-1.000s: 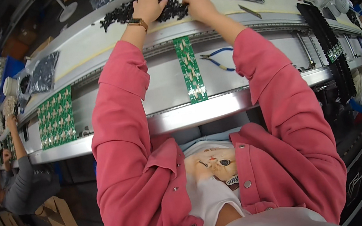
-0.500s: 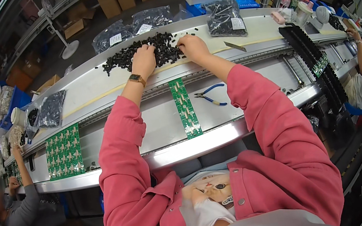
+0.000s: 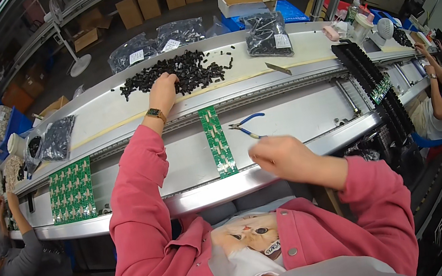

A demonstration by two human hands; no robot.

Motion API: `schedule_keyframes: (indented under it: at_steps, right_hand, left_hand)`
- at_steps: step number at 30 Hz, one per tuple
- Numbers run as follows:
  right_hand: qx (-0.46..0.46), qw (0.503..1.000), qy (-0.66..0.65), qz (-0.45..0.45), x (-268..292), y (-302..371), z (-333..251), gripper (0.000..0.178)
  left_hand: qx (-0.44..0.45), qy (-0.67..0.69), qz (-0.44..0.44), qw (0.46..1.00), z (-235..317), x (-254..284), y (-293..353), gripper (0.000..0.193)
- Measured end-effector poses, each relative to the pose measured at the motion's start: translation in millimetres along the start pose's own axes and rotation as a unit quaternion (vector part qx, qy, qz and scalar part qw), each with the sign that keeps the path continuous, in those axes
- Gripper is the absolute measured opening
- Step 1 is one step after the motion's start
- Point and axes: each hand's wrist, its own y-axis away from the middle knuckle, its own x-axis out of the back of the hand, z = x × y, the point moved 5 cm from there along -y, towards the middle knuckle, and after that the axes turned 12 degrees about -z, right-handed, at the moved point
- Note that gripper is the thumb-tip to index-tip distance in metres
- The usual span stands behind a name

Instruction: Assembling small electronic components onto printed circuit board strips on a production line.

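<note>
One hand in the black parts, one hand by the green board

I saw my left hand (image 3: 163,91) stretched far out, resting palm down on the pile of small black parts (image 3: 180,73) on the far side of the long white bench (image 3: 292,107); its fingers were spread loose over the parts, and I could not tell if they pinched any. My right hand (image 3: 282,156) was pulled in close to me, curled shut like a loose fist, and I could not tell if something was inside it. It sat just beside the narrow green circuit board strip (image 3: 217,141), which lay flat on the bench. Blue-handled pliers (image 3: 246,126) lay near that strip. A bigger green circuit board panel (image 3: 71,190) lay well off to my left.
</note>
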Motion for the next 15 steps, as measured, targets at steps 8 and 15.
schedule_keyframes:
  at_steps: [8,15]
  right_hand:
    - [-0.102,0.986,-0.12,-0.056,35,67,-39,0.014]
    - [-0.149,0.925,-0.316,0.15,-12,36,21,0.022]
  left_hand:
    - [0.026,0.056,0.052,0.997,7,32,34,0.014]
    - [-0.031,0.201,0.037,0.978,76,82,78,0.01]
